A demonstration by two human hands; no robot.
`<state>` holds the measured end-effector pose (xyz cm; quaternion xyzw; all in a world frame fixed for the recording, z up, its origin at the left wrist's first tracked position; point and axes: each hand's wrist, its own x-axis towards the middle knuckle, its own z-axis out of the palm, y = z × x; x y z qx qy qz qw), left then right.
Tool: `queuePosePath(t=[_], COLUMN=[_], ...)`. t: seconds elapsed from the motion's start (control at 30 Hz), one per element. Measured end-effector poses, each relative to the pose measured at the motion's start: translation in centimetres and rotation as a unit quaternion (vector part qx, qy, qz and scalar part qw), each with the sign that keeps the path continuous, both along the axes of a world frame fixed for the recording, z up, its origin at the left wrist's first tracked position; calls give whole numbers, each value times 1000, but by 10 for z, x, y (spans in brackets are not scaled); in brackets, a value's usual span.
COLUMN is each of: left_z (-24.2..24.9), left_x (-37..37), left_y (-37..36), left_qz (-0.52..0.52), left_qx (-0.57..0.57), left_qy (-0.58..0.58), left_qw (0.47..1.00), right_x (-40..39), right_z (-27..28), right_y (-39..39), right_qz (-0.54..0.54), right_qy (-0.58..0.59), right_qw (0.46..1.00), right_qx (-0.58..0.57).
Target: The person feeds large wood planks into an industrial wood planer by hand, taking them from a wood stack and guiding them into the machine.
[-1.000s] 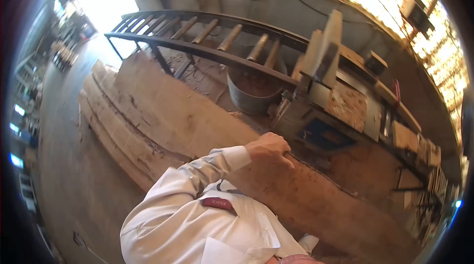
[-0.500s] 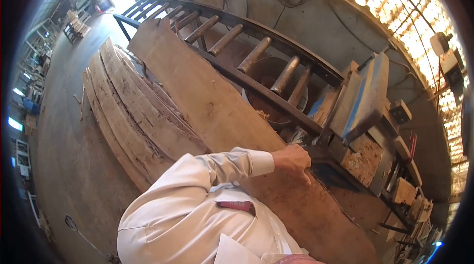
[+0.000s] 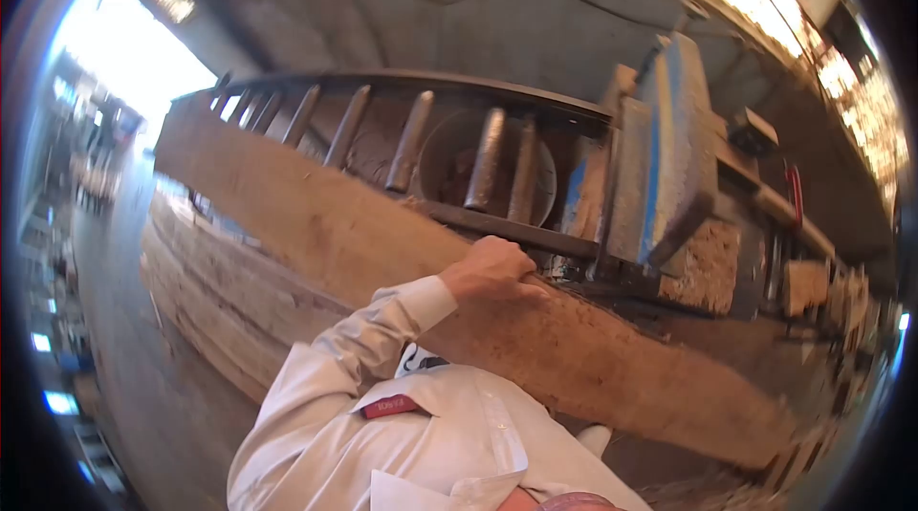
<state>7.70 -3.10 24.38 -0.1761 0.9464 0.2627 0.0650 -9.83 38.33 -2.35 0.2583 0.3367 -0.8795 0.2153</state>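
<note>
A long, wide wooden plank (image 3: 316, 210) crosses in front of my body, from the far upper left to the lower right. My left hand (image 3: 495, 272) grips its far edge near the middle, fingers curled over the rim and partly hidden. Beyond that edge runs a roller conveyor frame (image 3: 459, 215) with metal rollers, its near rail close to my knuckles. The plank's far left end overlaps the frame's near side. My right hand is out of sight; a bit of white sleeve (image 3: 595, 439) shows below the plank.
Rough planks (image 3: 225, 291) are stacked on the left, below the held one. At the conveyor's right end stands a machine with an upright blue-edged plate (image 3: 684, 148) and a sawdust-covered surface (image 3: 703, 267). A round tub (image 3: 445, 162) sits behind the rollers.
The view has turned, and the plank now lies more crosswise, nearer parallel to the conveyor. My left hand keeps its grip on the far edge.
</note>
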Motion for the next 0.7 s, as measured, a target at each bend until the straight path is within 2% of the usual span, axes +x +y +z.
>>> queuePosePath(t=[0.07,0.23,0.43,0.47,0.57,0.67,0.7], left_z=[-2,-3,-23,-25,-32,-45,-50], left_x=[-4,-10,4,11,40,81,94], left_y=[-10,-38,-99,-110,-159,-223,-245], left_qz=[-11,-13,-2,-3,-6,0,2], left_qx=[-15,-13,8,7,13,6,6], left_qy=[16,-69,-108,-119,-95,-101,-109], left_qw=[1000,997,994,993,995,995,994], right_x=[5,24,62,71,93,127,141], right_z=[-2,-1,-2,-1,49,51,57], right_y=[1,-22,-64,-77,-149,-219,-241], right_qz=[-54,-200,-289,-289,-257,-351,-362], right_qy=[6,37,89,104,177,151,149], right_qw=[999,979,953,951,943,924,919], right_qx=[-2,-18,-30,-42,-112,-22,-41])
